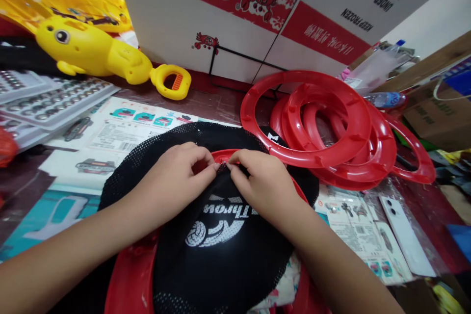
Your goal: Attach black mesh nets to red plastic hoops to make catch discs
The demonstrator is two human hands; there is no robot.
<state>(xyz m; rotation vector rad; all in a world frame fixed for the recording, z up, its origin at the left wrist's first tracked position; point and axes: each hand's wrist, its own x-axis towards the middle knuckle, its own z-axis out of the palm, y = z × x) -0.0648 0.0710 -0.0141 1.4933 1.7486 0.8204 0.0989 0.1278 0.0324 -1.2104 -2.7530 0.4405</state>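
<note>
Near the centre of the frame, the left hand [180, 169] and right hand [259, 179] meet over a black cloth [221, 279] with mesh edges and a white print reading "Throw" beside a ball figure. On both hands the thumb and index finger are pressed together, pinching the cloth at the rim of a red ring [132, 270]; the small bit right between the fingertips is too fine to make out. The 2 pinches sit just beside each other. The cloth spreads from the centre to the bottom of the frame, with the red ring showing at its upper edge and at lower left.

Right of centre, a loose pile of red rings [355, 144] overlaps the cloth's far edge, near a black wire frame [211, 66]. At lower right, a white phone [405, 235] lies beside printed cards [355, 228]. At upper left is a yellow toy [88, 49] with 1 eye showing, and a yellow handle [159, 78] touches its narrow end. Below it, at the left edge, trays [62, 103] hold rows of silvery round pieces. A white carton [169, 14] with red bands fills the top of the frame, behind the dark red tabletop [198, 103].
</note>
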